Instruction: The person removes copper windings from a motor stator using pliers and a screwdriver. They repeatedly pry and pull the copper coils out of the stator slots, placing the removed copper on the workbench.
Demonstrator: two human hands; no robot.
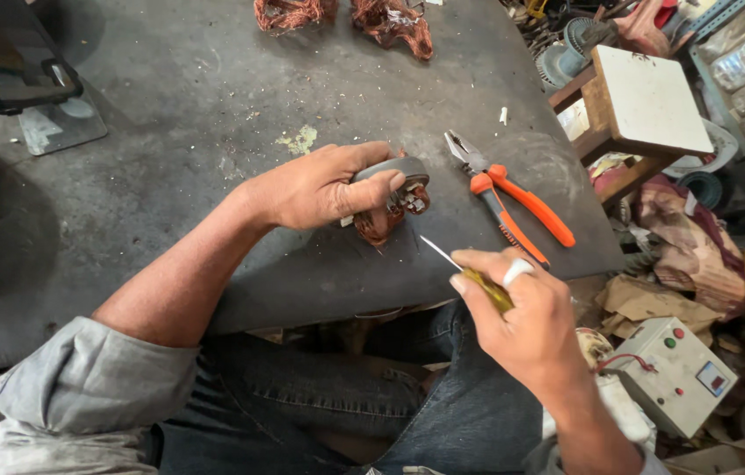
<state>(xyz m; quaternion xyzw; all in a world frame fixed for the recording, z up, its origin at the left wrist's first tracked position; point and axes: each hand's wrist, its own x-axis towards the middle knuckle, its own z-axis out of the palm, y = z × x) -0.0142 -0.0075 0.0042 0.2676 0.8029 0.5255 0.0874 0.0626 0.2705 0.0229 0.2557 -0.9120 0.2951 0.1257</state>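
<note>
Screwdriver (465, 268) in right grip (526, 312) points upper left at stator (394, 198), clasped in left grip (324, 186).

left hand (319, 186) curled closed, right hand (526, 317) fisted, forearms extended

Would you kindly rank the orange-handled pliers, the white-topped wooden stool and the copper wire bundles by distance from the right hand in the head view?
1. Orange-handled pliers, just above the right hand.
2. White-topped wooden stool, upper right.
3. Copper wire bundles, far table edge.
</note>
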